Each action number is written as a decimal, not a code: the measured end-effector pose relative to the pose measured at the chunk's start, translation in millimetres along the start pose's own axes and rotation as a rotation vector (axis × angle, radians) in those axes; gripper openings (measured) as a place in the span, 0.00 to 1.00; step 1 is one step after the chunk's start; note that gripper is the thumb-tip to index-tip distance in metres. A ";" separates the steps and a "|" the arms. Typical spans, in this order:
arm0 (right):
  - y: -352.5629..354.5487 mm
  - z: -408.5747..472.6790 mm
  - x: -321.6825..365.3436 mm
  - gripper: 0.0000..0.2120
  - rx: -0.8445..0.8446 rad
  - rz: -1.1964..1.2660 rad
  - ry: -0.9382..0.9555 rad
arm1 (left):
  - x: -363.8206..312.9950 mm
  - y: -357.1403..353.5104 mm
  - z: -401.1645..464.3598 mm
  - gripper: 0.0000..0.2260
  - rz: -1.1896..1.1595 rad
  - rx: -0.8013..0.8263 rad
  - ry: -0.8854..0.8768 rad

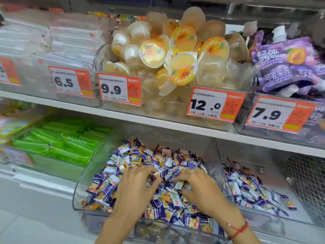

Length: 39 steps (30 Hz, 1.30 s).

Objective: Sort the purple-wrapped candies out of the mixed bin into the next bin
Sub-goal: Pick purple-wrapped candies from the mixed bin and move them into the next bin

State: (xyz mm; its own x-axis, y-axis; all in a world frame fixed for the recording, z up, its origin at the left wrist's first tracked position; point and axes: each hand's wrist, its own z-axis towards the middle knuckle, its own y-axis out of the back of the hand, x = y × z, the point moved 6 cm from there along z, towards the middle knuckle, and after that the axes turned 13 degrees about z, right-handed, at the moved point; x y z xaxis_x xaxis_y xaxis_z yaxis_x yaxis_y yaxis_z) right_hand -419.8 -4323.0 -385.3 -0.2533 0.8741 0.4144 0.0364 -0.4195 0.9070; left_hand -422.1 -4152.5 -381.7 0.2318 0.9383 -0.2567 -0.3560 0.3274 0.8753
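- Progress: early to middle stage, judged from how much stock sits in each bin. The mixed bin [84, 175] under both hands holds a deep heap of purple-wrapped candies [107, 188] mingled with orange-wrapped candies [131, 162]; many purple pieces remain to be pulled.
- The next bin [302, 213], just outboard of the right hand, already holds a shallower layer of candies, mostly purple and white.
- Left hand [136, 186]: palm down on the heap, fingers curled into the wrappers ahead of the knuckles. Whether a candy is pinched cannot be told.
- Right hand [198, 186]: palm down beside the left hand, fingertips bent into the pile between the two hands. Its grip also cannot be told.
- Hidden: candies beneath both palms; the fingertips are buried in wrappers.
- Cut off: both forearms at the bottom edge; the near wall of the mixed bin is only partly in view.
- Unclear: wrapper print is too small to read; the left side of the view is blurred.
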 end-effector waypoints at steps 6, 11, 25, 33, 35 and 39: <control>13.1 -14.6 5.8 0.19 -0.217 0.094 -0.005 | -4.2 9.2 3.0 0.12 0.008 0.039 0.021; 16.1 -17.1 7.6 0.14 -0.369 0.216 0.013 | 9.0 15.3 6.1 0.11 -0.021 0.033 0.088; 69.5 -54.9 7.5 0.10 -0.709 0.480 0.166 | -17.6 -2.0 10.0 0.16 -0.036 0.088 0.077; 88.7 -79.7 -106.4 0.17 -0.673 0.319 -0.277 | -47.7 -6.9 8.6 0.14 -0.081 0.031 -0.024; 64.0 -75.3 -125.3 0.26 -0.320 0.279 -0.438 | -55.9 -7.6 6.7 0.14 -0.124 0.019 -0.022; 58.5 -87.0 -133.0 0.24 -0.302 0.283 -0.457 | -83.9 3.7 -3.5 0.12 -0.249 0.012 -0.024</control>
State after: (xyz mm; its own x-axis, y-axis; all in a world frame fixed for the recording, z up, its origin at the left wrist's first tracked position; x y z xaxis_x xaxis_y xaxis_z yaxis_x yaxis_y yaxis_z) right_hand -468.2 -4485.1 -393.9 0.1690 0.7074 0.6863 -0.2503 -0.6427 0.7241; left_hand -446.0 -4229.7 -358.3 0.3321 0.8259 -0.4557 -0.2745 0.5468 0.7910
